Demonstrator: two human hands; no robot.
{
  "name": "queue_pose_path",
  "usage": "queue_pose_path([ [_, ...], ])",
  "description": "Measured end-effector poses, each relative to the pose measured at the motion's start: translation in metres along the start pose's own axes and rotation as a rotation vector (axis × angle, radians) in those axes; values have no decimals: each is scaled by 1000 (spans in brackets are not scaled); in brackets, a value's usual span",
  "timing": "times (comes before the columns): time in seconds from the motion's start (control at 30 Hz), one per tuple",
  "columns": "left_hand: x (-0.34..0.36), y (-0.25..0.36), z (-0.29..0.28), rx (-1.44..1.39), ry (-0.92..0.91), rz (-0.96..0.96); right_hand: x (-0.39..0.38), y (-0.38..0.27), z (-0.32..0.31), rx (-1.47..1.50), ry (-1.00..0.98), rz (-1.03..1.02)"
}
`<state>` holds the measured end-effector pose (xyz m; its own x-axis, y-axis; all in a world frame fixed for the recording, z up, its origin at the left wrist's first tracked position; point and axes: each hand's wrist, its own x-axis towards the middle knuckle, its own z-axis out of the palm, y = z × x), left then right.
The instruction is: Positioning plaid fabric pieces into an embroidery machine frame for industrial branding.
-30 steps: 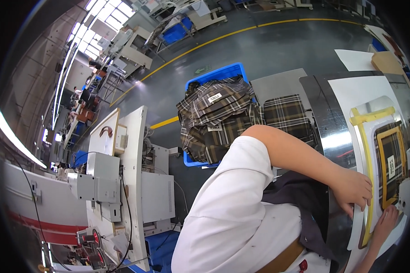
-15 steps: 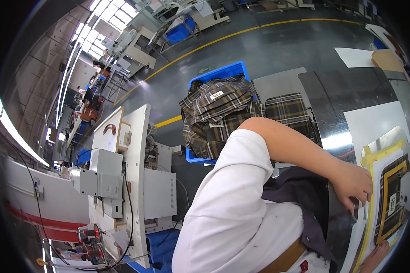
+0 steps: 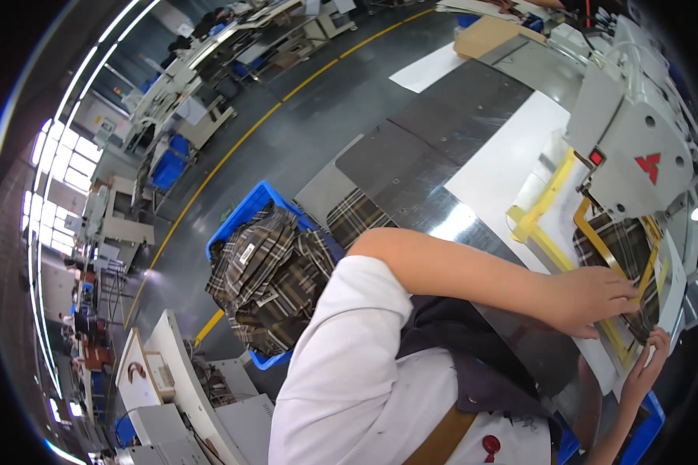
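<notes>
Released is how my left hand (image 3: 589, 298) reads from here: fingers stretched over the near part of the yellow frame (image 3: 603, 246), thumb apart. My right hand (image 3: 648, 360) has its fingertips at the near corner of the plaid cloth (image 3: 627, 240); I can't tell whether they pinch it.

Well left of that grip I see the blue bin (image 3: 240, 213), heaped with plaid garments (image 3: 271, 283). Nearer to it, beyond my left forearm, come a plaid piece (image 3: 357, 213) and the dark worktop (image 3: 399, 167), then a white sheet (image 3: 504, 163). Yellow tape (image 3: 551, 194) lies just beyond my left hand. The cloth sits inside the frame, directly beyond my fingers and partly beneath them; over its far end hangs the grey machine head (image 3: 636, 155).
</notes>
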<state>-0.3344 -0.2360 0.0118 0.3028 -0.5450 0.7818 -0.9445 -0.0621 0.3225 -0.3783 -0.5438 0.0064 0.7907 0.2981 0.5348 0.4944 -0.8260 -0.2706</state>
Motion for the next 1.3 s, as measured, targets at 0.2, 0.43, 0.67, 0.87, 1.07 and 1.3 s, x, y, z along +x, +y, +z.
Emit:
queue_pose_path([
  [0.2, 44, 18, -47, 75, -456, -437, 19, -78, -19, 120, 248, -283],
  [0.43, -90, 101, -274, 1185, 111, -940, 42, -101, 18, 210, -236, -205],
  [0.67, -362, 262, -335, 1690, -445, -2331, 46, -107, 27, 302, -435, -34],
  [0.87, -295, 181, -300, 1117, 185, -1727, 36, -100, 41, 294, -419, -29],
  [1.07, -58, 40, -161, 239, -188, -892, 42, -123, 73, 382, -261, -263],
  [1.3, -47, -11, -86, -719, -572, -1110, 51, -140, 78, 289, -349, -476],
])
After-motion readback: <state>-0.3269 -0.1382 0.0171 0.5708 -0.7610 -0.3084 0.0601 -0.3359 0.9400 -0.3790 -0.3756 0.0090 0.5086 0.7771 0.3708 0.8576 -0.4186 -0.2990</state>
